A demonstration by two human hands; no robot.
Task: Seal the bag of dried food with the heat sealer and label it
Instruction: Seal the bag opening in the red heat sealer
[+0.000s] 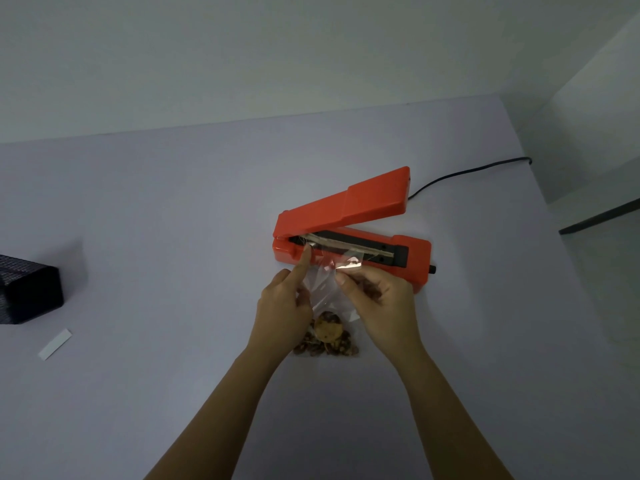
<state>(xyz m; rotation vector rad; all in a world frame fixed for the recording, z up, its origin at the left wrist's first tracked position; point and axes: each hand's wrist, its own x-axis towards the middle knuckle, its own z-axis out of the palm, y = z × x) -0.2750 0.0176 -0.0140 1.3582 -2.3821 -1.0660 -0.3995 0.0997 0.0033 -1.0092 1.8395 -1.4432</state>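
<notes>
An orange heat sealer (349, 233) sits mid-table with its lid arm raised, the sealing strip exposed. A clear plastic bag (323, 289) of brown dried food lies in front of it, its open top edge laid across the strip. The food is bunched at the bag's near end. My left hand (284, 306) holds the bag's left side, the index finger stretched out to the sealer's left end. My right hand (379, 299) pinches the bag's right side near the top. A small white label strip (54, 344) lies far left on the table.
A black mesh box (27, 292) stands at the left edge. The sealer's black power cord (467, 173) runs off to the back right. The white table (173, 220) ends at a wall behind and a drop on the right.
</notes>
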